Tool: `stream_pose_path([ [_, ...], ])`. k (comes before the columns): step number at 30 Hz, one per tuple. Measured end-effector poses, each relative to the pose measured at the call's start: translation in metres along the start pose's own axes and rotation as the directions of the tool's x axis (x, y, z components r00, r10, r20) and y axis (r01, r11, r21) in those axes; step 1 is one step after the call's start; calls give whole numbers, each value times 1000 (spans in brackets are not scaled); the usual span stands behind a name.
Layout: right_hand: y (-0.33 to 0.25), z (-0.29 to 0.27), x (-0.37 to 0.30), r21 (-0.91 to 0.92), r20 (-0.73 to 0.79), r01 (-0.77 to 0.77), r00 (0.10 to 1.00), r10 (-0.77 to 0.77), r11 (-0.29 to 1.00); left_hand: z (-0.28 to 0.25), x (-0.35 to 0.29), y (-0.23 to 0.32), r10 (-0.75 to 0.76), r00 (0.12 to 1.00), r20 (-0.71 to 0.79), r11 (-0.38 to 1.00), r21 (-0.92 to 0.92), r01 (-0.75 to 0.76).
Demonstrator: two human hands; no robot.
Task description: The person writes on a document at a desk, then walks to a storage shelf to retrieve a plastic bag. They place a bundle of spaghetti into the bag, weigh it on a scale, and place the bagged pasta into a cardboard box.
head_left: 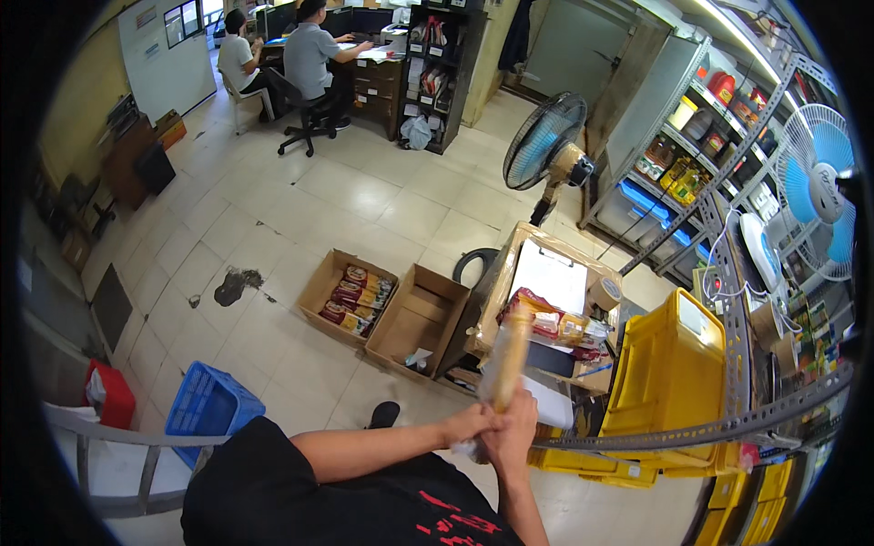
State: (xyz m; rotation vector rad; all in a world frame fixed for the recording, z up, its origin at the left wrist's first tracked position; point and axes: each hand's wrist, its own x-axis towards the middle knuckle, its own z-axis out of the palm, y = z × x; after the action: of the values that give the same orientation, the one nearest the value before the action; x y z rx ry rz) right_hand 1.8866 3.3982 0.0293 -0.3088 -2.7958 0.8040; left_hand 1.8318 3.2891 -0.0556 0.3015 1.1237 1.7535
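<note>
In front of my body, a long tan stick-shaped thing (510, 362) with clear plastic along its side stands nearly upright, blurred by motion. My right hand (513, 428) is wrapped around its lower part. My left hand (473, 424) is closed at the base, against the right hand, on the plastic. Just beyond them, red and gold packets (557, 320) lie on a taped cardboard box (496, 314). A clipboard with white paper (549, 276) rests there too, next to a roll of tape (604, 293).
Left of the box, one floor carton (314, 309) holds several packets; beside it stands another open carton (387, 353). A blue basket (214, 405) is at my left. Yellow bins (669, 373) and metal shelving (692, 428) border my right. A fan (546, 136) stands ahead; two people sit far off.
</note>
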Motion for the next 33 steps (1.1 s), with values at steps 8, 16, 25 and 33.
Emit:
stream_pose_path([
  [8, 37, 42, -33, 154, 453, -60, 891, -16, 986, -159, -41, -60, -330, 907, -261, 659, -752, 24],
  [16, 241, 151, -208, 148, 568, -831, 516, 642, 537, -329, -111, -170, -511, 554, -657, 782, -622, -16],
  [25, 331, 214, -447, -115, 580, -768, 464, 670, 630, -340, -177, -169, -505, 352, -788, 821, -313, 478],
  [33, 179, 172, -285, 408, 414, -892, 371, 831, 195, -369, -157, -166, -645, 522, -558, 763, -427, 486],
])
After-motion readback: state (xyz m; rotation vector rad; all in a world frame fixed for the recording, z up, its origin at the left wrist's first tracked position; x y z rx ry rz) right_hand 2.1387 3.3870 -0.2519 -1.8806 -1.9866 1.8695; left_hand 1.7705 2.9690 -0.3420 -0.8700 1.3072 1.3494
